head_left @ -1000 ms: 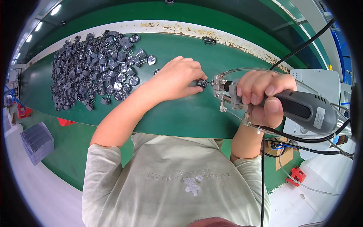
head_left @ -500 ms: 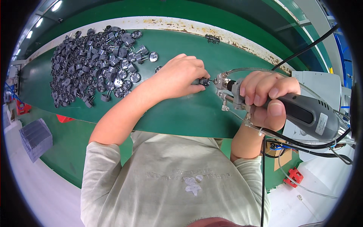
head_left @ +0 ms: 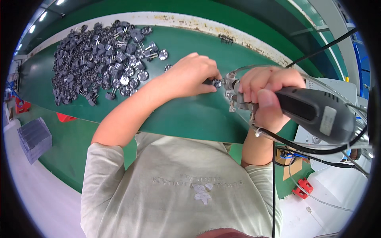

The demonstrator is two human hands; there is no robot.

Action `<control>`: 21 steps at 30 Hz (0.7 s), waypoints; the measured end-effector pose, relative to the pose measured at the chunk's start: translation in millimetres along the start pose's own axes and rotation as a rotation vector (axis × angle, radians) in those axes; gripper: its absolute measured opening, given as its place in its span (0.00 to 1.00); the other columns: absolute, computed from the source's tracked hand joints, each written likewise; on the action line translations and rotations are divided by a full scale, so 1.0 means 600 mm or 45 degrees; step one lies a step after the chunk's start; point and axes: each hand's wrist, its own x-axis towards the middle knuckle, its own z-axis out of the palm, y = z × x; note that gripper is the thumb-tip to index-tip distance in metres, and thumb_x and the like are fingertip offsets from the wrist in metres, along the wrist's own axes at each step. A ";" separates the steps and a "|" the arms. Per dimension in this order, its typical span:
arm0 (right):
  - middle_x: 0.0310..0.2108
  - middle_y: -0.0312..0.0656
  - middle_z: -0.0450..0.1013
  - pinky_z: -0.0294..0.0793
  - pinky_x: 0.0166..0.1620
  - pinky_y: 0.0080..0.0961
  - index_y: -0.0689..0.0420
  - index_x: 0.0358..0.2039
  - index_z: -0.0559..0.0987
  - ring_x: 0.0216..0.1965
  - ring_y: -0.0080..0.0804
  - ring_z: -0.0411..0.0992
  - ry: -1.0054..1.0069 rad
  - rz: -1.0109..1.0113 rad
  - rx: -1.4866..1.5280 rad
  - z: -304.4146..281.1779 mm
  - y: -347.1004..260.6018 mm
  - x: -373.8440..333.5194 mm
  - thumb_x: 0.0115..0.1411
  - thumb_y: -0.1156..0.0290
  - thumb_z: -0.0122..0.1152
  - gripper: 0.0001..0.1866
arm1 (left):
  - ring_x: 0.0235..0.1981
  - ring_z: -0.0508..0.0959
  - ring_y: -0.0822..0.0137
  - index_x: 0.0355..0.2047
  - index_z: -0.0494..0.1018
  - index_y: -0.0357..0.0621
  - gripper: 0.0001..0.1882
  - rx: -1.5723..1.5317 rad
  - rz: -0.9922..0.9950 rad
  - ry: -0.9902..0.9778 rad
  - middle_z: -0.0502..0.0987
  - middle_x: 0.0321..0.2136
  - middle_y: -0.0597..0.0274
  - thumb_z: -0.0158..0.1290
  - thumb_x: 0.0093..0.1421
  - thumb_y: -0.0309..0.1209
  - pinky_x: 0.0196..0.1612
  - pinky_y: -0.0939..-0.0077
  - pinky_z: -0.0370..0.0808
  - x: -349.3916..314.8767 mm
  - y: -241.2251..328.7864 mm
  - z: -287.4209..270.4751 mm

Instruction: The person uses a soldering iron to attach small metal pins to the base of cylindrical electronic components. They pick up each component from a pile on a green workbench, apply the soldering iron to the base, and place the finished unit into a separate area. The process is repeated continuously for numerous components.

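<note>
My left hand is over the middle of the green bench, pinching a small dark plug part between thumb and fingers. Most of that part is covered by the fingers. My right hand wraps around a grey powered screwdriver held lying over on its side. Its metal feed head points left and meets the part or lies very close to it; contact cannot be made out. Behind my left wrist lies a single loose plug part.
A large heap of dark plug parts covers the bench's left side. Small dark pieces lie by the rusty white ledge. Clear tubes and a black cable trail from the screwdriver. A pale machine stands at the right.
The screwdriver has shifted left with my right hand, bringing its head up to the part. My left hand still pinches the part. The whole view has tilted slightly.
</note>
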 end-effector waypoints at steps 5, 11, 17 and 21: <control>0.22 0.39 0.70 0.74 0.26 0.32 0.58 0.35 0.69 0.20 0.31 0.69 0.121 -0.055 0.175 -0.018 -0.017 -0.008 0.61 0.74 0.71 0.15 | 0.42 0.80 0.60 0.42 0.82 0.45 0.16 0.004 -0.006 0.026 0.81 0.34 0.63 0.67 0.53 0.34 0.51 0.64 0.71 -0.005 -0.003 0.007; 0.22 0.38 0.71 0.76 0.26 0.33 0.56 0.40 0.69 0.19 0.31 0.70 -0.057 -0.102 0.153 -0.040 -0.056 -0.003 0.63 0.66 0.70 0.17 | 0.43 0.80 0.60 0.43 0.82 0.43 0.17 -0.028 0.017 0.005 0.80 0.35 0.61 0.64 0.52 0.32 0.53 0.64 0.71 -0.004 0.001 -0.004; 0.20 0.38 0.70 0.73 0.25 0.33 0.57 0.36 0.70 0.18 0.31 0.69 0.121 0.037 0.155 -0.011 -0.032 -0.009 0.59 0.64 0.75 0.19 | 0.43 0.79 0.58 0.44 0.82 0.43 0.16 -0.021 0.013 -0.021 0.80 0.35 0.61 0.65 0.53 0.31 0.53 0.63 0.70 -0.005 0.000 -0.006; 0.21 0.38 0.70 0.73 0.25 0.33 0.56 0.37 0.70 0.19 0.31 0.69 0.078 0.051 0.147 -0.016 -0.026 -0.010 0.60 0.63 0.71 0.17 | 0.43 0.79 0.58 0.44 0.82 0.44 0.16 -0.023 -0.001 -0.044 0.80 0.36 0.61 0.65 0.54 0.31 0.54 0.63 0.70 -0.004 0.003 -0.009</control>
